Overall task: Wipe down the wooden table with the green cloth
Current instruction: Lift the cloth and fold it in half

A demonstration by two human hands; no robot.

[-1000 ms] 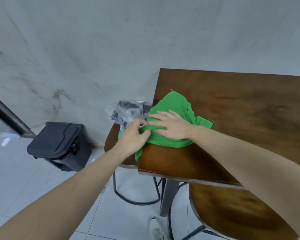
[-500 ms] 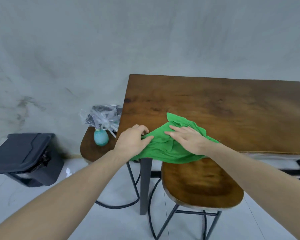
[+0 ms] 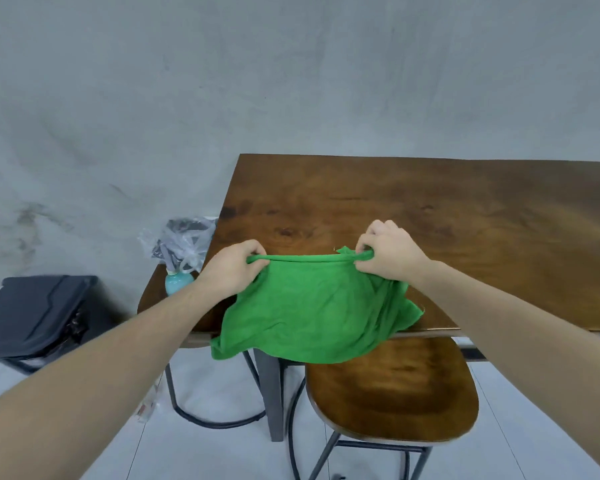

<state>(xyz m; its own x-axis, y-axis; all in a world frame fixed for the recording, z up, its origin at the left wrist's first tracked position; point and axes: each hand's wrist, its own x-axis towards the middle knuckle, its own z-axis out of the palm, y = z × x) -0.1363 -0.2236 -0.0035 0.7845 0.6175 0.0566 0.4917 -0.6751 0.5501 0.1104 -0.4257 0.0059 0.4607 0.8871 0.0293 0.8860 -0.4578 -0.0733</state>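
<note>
Head view. The left hand (image 3: pixel 230 270) and right hand (image 3: pixel 388 253) each pinched a top corner of the soft green microfibre cloth (image 3: pixel 312 313), stretched taut above the near edge of the dark-stained wooden table (image 3: pixel 430 216), its lower part draped past that edge. Light and limp, it probably handles best bunched or folded. The table's right end was cut off; the fingertips were hidden in folds.

Two bare forearms, no sleeves, left grip (image 3: pixel 231 270), right grip (image 3: pixel 390 254)
</note>
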